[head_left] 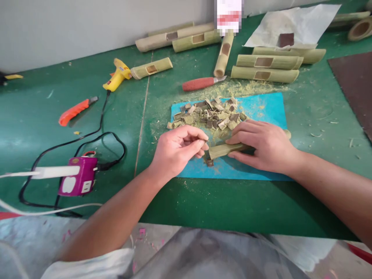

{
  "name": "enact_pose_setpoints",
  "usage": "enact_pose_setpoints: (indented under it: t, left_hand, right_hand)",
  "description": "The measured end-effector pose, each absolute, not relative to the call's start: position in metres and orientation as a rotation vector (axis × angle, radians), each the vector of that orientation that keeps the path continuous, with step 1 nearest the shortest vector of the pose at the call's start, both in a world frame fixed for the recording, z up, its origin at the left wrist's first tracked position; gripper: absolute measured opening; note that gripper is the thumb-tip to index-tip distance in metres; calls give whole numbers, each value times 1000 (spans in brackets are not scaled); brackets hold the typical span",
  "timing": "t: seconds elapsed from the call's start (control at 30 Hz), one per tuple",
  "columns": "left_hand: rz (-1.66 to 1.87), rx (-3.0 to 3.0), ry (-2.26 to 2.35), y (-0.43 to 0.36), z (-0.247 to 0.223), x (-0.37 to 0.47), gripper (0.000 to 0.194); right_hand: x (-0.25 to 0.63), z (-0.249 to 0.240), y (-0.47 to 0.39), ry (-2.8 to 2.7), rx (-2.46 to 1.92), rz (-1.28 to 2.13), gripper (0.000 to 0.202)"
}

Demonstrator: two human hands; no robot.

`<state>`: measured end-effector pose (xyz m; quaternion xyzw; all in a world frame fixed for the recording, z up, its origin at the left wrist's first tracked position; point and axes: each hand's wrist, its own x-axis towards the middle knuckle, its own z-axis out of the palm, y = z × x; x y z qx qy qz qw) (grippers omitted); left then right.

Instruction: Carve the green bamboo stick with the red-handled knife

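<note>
On the blue mat [261, 110], a bamboo tube [218, 151] lies on its side with my right hand [260, 145] wrapped over its middle and right part. My left hand [183, 149] is just off the tube's left end, thumb and forefinger pinched together. Whatever is between those fingertips is too small to name. Beneath the tube's left end lies a small brown chip [209, 162]. Bamboo chips and shavings [213, 114] are heaped beyond both hands.
Behind the mat lies a red-handled knife [199, 84]. Notched bamboo tubes [263, 74] line the back. At left are a yellow glue gun [117, 75], an orange cutter [75, 111], and a purple power block [78, 176] with looping cords. A brown sheet [356, 85] lies right.
</note>
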<state>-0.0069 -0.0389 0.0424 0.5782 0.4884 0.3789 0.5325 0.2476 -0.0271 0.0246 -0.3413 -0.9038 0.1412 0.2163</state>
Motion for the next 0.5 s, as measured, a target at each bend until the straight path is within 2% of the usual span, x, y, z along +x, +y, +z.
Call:
enact_pose_setpoints:
  t: [0.23,0.43,0.5]
  left_hand:
    - [976,1382,1114,-37,43,-7,3]
    - [1073,1443,991,-37,38,-5,4]
    - [1099,1483,951,-38,37,-4,5]
  right_hand:
    - [247,24,-28,-2501,-946,371,23]
    - [240,36,-39,-2266,-917,357,21]
    - [234,46,-45,-2153,-957,517,19]
